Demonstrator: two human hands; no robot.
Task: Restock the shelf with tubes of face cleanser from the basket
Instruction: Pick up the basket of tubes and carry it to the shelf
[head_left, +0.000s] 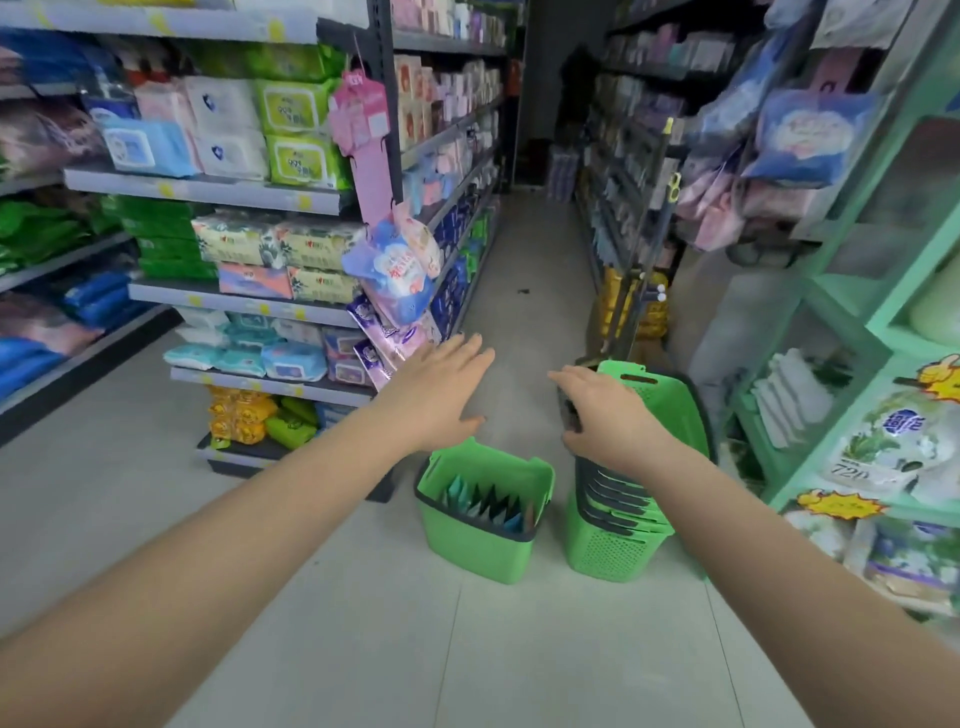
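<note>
Basket (483, 525) of upright tubes (485, 501) sits at 6 o'clock below left hand (441, 387), the nearer. Left hand flat, empty. Right hand (605, 410) rests on stacked baskets (618, 540), fingers loose, holding nothing.

Narrow shop aisle, pale grey tiled floor (363, 597) running toward 12 o'clock into a dim far end. At 9 to 11 o'clock: grey metal shelving (208, 189) stacked with wet-wipe packs (296, 109) and tissue packs; a pink hanging strip (363, 135) of packets on its end post. At 1 o'clock: a second dark shelving run (639, 145), blurred. At 3 o'clock: a mint-green shelf unit (852, 332) with bagged goods and yellow price tags (836, 505). Light even, soft.
</note>
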